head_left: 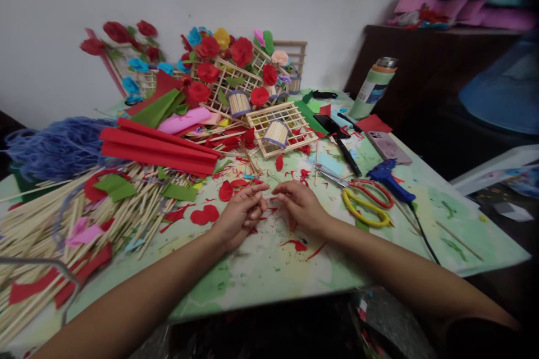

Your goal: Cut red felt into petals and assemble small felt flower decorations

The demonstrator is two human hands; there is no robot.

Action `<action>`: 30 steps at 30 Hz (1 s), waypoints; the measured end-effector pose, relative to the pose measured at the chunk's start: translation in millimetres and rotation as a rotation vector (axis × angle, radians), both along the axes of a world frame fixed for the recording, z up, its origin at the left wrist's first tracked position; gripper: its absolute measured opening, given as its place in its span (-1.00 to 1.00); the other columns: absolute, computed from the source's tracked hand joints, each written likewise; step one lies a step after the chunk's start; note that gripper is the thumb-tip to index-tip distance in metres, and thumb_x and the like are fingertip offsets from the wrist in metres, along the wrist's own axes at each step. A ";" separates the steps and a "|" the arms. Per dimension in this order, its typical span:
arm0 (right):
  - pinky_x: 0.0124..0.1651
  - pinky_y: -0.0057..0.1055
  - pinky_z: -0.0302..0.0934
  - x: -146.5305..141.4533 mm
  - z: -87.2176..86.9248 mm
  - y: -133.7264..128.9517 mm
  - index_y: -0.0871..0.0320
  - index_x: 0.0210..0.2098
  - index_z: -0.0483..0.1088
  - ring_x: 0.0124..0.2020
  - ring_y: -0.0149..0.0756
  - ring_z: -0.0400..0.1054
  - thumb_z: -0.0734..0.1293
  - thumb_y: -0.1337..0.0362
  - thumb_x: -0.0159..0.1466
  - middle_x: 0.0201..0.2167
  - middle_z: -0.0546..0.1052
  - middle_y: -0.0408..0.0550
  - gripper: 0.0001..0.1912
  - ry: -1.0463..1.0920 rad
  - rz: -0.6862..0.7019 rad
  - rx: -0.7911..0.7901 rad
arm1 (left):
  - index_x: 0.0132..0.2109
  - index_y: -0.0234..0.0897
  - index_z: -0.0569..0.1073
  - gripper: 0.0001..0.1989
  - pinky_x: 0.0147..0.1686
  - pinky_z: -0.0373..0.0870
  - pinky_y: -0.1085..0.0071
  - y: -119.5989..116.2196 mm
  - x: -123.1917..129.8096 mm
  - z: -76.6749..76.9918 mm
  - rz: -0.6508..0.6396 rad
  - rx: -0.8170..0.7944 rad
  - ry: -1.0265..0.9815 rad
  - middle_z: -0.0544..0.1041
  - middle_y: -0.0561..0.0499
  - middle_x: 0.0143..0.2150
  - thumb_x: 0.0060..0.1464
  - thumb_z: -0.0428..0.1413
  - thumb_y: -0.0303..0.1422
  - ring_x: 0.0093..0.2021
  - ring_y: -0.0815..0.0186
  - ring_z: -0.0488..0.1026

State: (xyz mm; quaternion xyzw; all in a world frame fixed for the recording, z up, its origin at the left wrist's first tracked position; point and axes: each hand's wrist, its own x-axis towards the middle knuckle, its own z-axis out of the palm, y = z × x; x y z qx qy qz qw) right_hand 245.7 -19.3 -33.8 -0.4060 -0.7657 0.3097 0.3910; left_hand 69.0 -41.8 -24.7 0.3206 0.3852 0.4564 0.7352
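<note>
My left hand (243,214) is over the middle of the table, its fingers curled and the thumb and forefinger close together. Facing it, my right hand (301,206) has its fingertips pinched, a small gap apart from the left. Whatever lies between the fingertips of either hand is too small to name. Red paper petals (205,214) lie just left of my left hand, with red scraps under and around both hands. Beyond them, a small stick lattice (259,123) carries a little half-round stick basket (276,134). Scissors (366,202) with red and yellow handles rest right of my right hand.
Thin sticks (84,230), folded red paper (160,148) and blue yarn (59,143) cover the left side. Lattices with paper flowers (242,52) lean at the back wall. To the right are a blue glue gun (389,179), a phone (388,147) and an upright bottle (373,90).
</note>
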 end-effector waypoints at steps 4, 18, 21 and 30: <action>0.06 -0.19 0.12 29.8 23.9 5.5 0.14 -0.21 0.40 -0.07 -0.20 0.31 0.23 0.35 0.24 -0.15 0.51 0.01 -0.85 -0.264 -0.101 0.284 | -0.11 -0.35 0.39 -0.76 -0.77 -0.12 0.70 0.3 1.0 0.2 0.019 -0.004 0.020 0.38 0.08 -0.53 0.03 0.12 -0.43 -0.70 0.60 0.03; -0.37 -0.27 0.15 200.4 22.3 25.8 0.28 -0.30 0.36 -0.29 0.02 0.40 0.33 0.25 0.06 -0.30 0.49 0.31 -0.75 -1.105 -0.913 -0.264 | -0.23 -0.38 0.41 -0.87 -0.77 -0.13 0.68 -2.1 2.7 1.0 0.086 0.009 -0.034 0.38 0.07 -0.55 0.02 0.10 -0.46 -0.71 0.59 0.07; -0.35 -0.30 0.15 197.4 26.8 27.3 0.31 -0.22 0.36 -0.26 -0.02 0.40 0.28 0.25 0.10 -0.26 0.49 0.29 -0.71 -1.164 -0.917 -0.283 | -0.24 -0.38 0.40 -0.88 -0.77 -0.13 0.67 -1.7 1.9 0.4 0.107 0.018 -0.051 0.37 0.07 -0.55 0.01 0.10 -0.46 -0.71 0.59 0.08; -0.11 -0.06 0.09 182.7 62.8 15.5 0.46 -0.01 0.21 -0.01 0.16 0.23 0.29 0.31 0.17 -0.10 0.33 0.52 -0.55 -0.876 -1.312 0.155 | -0.31 -0.31 0.28 -0.92 -0.78 -0.15 0.66 -0.5 3.1 0.9 0.148 0.021 -0.035 0.37 0.09 -0.57 0.02 0.06 -0.46 -0.72 0.56 0.06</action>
